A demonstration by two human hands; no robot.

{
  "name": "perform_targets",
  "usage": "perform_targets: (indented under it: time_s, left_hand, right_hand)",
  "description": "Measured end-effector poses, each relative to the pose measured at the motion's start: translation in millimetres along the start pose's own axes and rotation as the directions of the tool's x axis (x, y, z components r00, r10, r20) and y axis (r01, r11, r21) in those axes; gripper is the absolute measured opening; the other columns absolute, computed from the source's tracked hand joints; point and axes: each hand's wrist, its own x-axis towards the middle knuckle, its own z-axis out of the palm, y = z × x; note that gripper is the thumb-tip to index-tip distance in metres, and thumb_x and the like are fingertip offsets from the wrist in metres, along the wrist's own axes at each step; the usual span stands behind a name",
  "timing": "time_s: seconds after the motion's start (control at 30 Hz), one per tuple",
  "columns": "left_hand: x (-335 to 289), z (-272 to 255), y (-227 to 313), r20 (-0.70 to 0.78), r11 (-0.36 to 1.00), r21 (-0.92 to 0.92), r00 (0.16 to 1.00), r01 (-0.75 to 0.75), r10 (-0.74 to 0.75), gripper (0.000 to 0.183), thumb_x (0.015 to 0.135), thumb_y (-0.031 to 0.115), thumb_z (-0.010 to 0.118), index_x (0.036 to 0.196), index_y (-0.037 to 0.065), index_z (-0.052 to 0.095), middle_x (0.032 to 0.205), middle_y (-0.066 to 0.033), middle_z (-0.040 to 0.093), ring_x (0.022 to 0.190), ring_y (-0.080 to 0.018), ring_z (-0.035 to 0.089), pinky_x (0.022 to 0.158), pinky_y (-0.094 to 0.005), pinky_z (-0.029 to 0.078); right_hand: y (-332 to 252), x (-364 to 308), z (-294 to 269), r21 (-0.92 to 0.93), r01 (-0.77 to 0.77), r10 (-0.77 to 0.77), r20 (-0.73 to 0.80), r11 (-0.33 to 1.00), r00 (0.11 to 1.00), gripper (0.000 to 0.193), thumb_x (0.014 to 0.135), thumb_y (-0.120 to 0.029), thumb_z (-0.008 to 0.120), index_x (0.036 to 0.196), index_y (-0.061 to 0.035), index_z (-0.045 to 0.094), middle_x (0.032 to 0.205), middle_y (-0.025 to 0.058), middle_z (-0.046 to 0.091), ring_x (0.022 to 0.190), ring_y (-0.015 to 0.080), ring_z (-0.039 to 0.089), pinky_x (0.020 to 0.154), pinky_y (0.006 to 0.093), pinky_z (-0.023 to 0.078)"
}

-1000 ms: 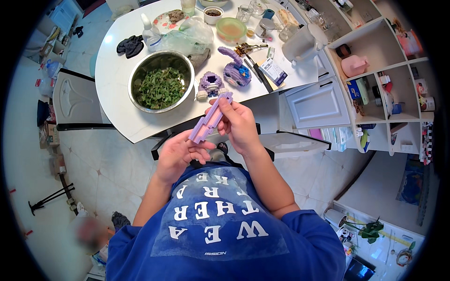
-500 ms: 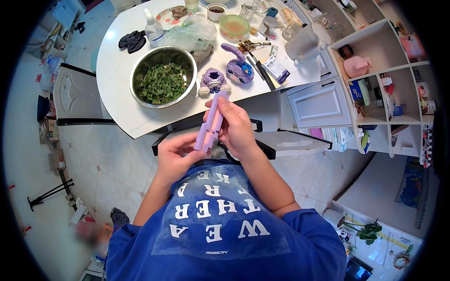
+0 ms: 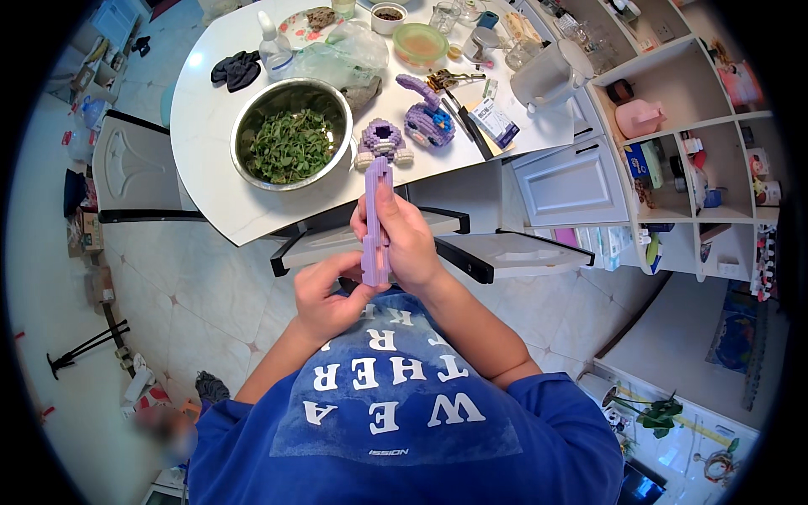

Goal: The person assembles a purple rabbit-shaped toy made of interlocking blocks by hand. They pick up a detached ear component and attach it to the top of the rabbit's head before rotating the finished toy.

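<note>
Between my hands, in front of my shirt, stands a long purple-and-pink building-block piece (image 3: 371, 220). My right hand (image 3: 406, 241) wraps its side, with the thumb laid along the pink inner strip. My left hand (image 3: 330, 292) pinches its lower end between thumb and fingers. Just past the piece's upper end, on the table, sits a purple block-built figure part (image 3: 381, 141) with pale feet and a dark hollow on top. To its right lies a rounded purple block-built head (image 3: 430, 126) with a long curved ear and a blue detail.
On the white table (image 3: 208, 168) stand a steel bowl (image 3: 246, 166) of green leaves, a spray bottle (image 3: 273, 50), a green-rimmed dish (image 3: 420, 44) and a clear pitcher (image 3: 551, 77). A black pen-like tool (image 3: 476, 137) lies beside some cards. Chairs (image 3: 139, 168) are tucked around the table.
The block piece has turned from a rightward slant to nearly upright, showing more of its purple side. Both hands have come slightly lower and nearer to me, still holding it.
</note>
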Motion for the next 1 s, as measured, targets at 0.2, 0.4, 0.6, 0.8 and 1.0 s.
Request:
perform_targets:
  time_s: [0.2, 0.4, 0.6, 0.8, 1.0]
  left_hand:
    - [-2.0, -0.5, 3.9, 0.003, 1.000, 0.000, 1.000, 0.002, -0.002, 0.028, 0.073, 0.001, 0.079, 0.097, -0.004, 0.065, 0.076, -0.0107, 0.070, 0.068, -0.0159, 0.070, 0.064, -0.0258, 0.056]
    - [-5.5, 0.2, 7.2, -0.019, 0.999, -0.007, 0.999, 0.047, -0.047, 0.027, 0.073, 0.000, 0.078, 0.096, -0.004, 0.065, 0.077, -0.0106, 0.071, 0.069, -0.0157, 0.070, 0.064, -0.0259, 0.056]
    - [-1.8, 3.8, 0.4, -0.015, 0.981, -0.042, 0.981, 0.191, -0.192, 0.027, 0.074, -0.001, 0.077, 0.099, -0.005, 0.066, 0.081, -0.0112, 0.071, 0.072, -0.0158, 0.070, 0.068, -0.0270, 0.056]
    - [-2.2, -0.2, -23.1, 0.199, 0.767, -0.450, 0.889, 0.457, -0.413, 0.046, 0.082, -0.004, 0.069, 0.124, -0.007, 0.052, 0.104, -0.0153, 0.066, 0.088, -0.0216, 0.069, 0.079, -0.0302, 0.056]
    - [-7.7, -14.4, -30.5, 0.305, 0.615, -0.503, 0.790, 0.608, -0.531, 0.036, 0.087, 0.000, 0.065, 0.121, -0.007, 0.054, 0.102, -0.0153, 0.067, 0.088, -0.0212, 0.069, 0.080, -0.0308, 0.057]
  right_hand:
    - [5.0, -1.3, -0.7, 0.000, -0.049, 0.049, 0.036, 0.999, 0.998, 0.051, 0.100, -0.055, 0.038, 0.090, -0.0069, 0.050, 0.077, 0.0014, 0.051, 0.065, 0.0056, 0.043, 0.058, 0.0201, 0.037]
    - [7.0, -1.9, 2.5, 0.010, -0.051, 0.050, 0.040, 0.999, 0.998, 0.049, 0.101, -0.053, 0.035, 0.090, -0.0068, 0.048, 0.075, 0.0027, 0.050, 0.063, 0.0060, 0.042, 0.055, 0.0190, 0.037]
    - [8.8, 6.4, -4.4, -0.054, 0.029, -0.030, -0.028, 0.998, 0.999, 0.049, 0.101, -0.053, 0.036, 0.089, -0.0065, 0.049, 0.077, 0.0023, 0.052, 0.065, 0.0056, 0.042, 0.057, 0.0192, 0.036]
    - [22.3, 11.1, -18.7, -0.163, 0.087, -0.119, -0.199, 0.983, 0.973, 0.036, 0.100, -0.039, 0.051, 0.093, -0.0043, 0.054, 0.077, -0.0001, 0.054, 0.065, 0.0041, 0.049, 0.057, 0.0210, 0.042]
    - [36.4, -11.0, -19.4, -0.213, 0.040, -0.065, -0.110, 0.976, 0.992, 0.026, 0.089, -0.016, 0.069, 0.105, -0.0009, 0.055, 0.087, 0.0013, 0.060, 0.076, 0.0067, 0.057, 0.067, 0.0231, 0.049]
